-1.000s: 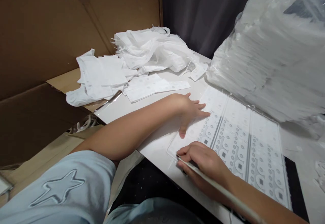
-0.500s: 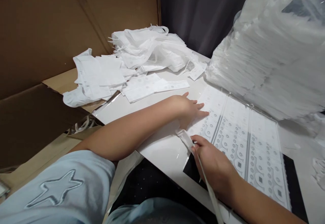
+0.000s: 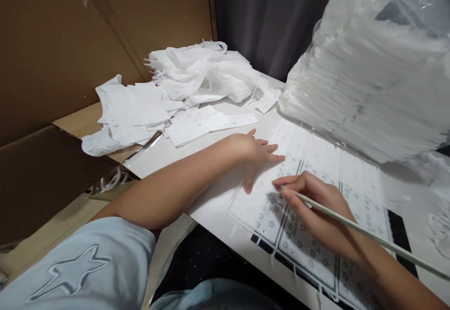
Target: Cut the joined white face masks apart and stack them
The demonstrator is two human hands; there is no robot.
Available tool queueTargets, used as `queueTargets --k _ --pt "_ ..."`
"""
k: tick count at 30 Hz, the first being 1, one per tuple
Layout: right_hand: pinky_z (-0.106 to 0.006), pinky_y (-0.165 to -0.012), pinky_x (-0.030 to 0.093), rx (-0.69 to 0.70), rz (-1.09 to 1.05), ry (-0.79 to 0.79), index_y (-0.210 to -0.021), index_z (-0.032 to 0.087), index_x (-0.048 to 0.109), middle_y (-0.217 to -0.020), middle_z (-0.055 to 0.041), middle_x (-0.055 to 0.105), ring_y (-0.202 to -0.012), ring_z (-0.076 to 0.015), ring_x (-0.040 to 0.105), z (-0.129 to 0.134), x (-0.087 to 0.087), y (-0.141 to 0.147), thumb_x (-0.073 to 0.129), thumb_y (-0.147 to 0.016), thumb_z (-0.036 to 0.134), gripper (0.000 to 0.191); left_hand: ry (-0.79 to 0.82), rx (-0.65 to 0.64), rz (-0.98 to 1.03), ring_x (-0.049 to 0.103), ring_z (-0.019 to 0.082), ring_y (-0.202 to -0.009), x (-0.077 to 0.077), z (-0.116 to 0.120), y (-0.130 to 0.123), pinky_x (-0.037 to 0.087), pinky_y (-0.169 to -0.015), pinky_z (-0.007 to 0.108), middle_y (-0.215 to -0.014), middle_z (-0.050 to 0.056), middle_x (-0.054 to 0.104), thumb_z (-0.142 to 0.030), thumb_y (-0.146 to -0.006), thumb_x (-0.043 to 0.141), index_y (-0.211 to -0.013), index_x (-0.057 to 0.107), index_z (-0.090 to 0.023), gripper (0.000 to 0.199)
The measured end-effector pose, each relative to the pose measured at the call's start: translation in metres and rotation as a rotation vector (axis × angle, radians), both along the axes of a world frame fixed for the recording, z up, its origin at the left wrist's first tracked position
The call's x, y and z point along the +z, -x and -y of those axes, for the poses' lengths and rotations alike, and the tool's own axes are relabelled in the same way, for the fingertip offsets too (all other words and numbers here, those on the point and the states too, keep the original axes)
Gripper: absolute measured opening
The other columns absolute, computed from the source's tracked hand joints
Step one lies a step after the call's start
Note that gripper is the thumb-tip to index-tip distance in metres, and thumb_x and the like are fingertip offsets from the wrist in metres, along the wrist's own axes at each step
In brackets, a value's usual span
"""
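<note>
My left hand (image 3: 260,156) lies with its fingers spread on the left edge of a white sheet (image 3: 321,153) printed with rows of grey circles. Low over that sheet, my right hand (image 3: 312,197) pinches something too small to make out at its fingertips. A long pale strip or cord (image 3: 372,237) runs from those fingers to the right, over the forearm. A clear frame-like edge surrounds the sheet, and a black board (image 3: 399,232) shows beneath it.
Loose white fabric pieces (image 3: 207,73) are heaped at the back left, with flat cut pieces (image 3: 133,111) beside them. A tall plastic-wrapped white stack (image 3: 372,80) stands at the back right. Brown cardboard (image 3: 105,29) rises behind on the left.
My right hand has moved up and right over the sheet, and the pale strip now trails right instead of down. The white piece by its fingers is gone, exposing the sheet's lower left corner.
</note>
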State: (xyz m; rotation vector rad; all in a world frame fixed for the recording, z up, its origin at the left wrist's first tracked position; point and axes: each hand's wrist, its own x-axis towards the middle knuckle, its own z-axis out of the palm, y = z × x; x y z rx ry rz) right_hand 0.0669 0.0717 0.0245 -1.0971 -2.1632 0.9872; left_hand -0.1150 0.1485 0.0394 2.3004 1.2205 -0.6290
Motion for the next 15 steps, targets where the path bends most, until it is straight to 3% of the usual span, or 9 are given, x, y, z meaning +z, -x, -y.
queueTargets --k 2,5,9,12,15 --pt "-0.028 -0.073 0.053 0.112 -0.031 0.203 -0.074 0.021 0.055 -0.097 -0.0046 0.073 -0.092 -0.0196 0.069 0.008 -0.006 0.007 0.056 -0.087 0.023 0.012 -0.008 -0.026 -0.022 0.007 0.036 -0.143 0.000 -0.001 0.001 -0.005 -0.113 0.057 -0.156 -0.003 0.008 -0.027 -0.046 0.085 -0.148 0.018 -0.039 0.123" --pt "-0.031 -0.074 0.053 0.186 -0.041 0.321 -0.073 0.020 0.057 -0.094 -0.0049 0.074 -0.091 -0.0204 0.069 0.014 -0.015 0.014 0.058 -0.083 0.020 0.011 -0.018 -0.059 -0.052 0.006 0.034 -0.143 0.001 -0.001 0.001 -0.004 -0.113 0.057 -0.157 -0.004 0.004 -0.031 -0.046 0.085 -0.148 0.014 -0.040 0.125" --pt "-0.030 -0.070 0.053 0.022 -0.134 0.248 -0.073 0.020 0.058 -0.099 -0.0068 0.073 -0.088 -0.0202 0.069 -0.006 -0.011 0.002 0.060 -0.085 0.027 0.013 -0.040 -0.048 -0.034 0.004 0.034 -0.144 0.003 -0.004 0.005 -0.004 -0.113 0.056 -0.157 -0.001 0.004 -0.042 -0.049 0.084 -0.149 0.014 -0.037 0.122" --pt "-0.031 -0.070 0.051 -0.148 -0.150 0.176 -0.070 0.019 0.058 -0.099 -0.0078 0.073 -0.088 -0.0212 0.068 -0.038 -0.004 -0.012 0.065 -0.082 0.036 0.022 -0.194 0.043 -0.008 -0.004 0.033 -0.144 0.004 -0.012 0.013 -0.005 -0.113 0.056 -0.157 0.004 -0.004 -0.056 -0.066 0.072 -0.151 0.010 -0.027 0.109" --pt "-0.032 -0.069 0.049 -0.178 -0.087 0.165 -0.069 0.018 0.059 -0.098 -0.0087 0.073 -0.086 -0.0220 0.067 -0.068 -0.008 -0.013 0.066 -0.080 0.040 0.026 -0.327 0.099 0.001 -0.006 0.032 -0.144 0.001 -0.022 0.023 -0.006 -0.112 0.056 -0.158 0.008 -0.003 -0.062 -0.076 0.059 -0.152 0.014 -0.023 0.096"
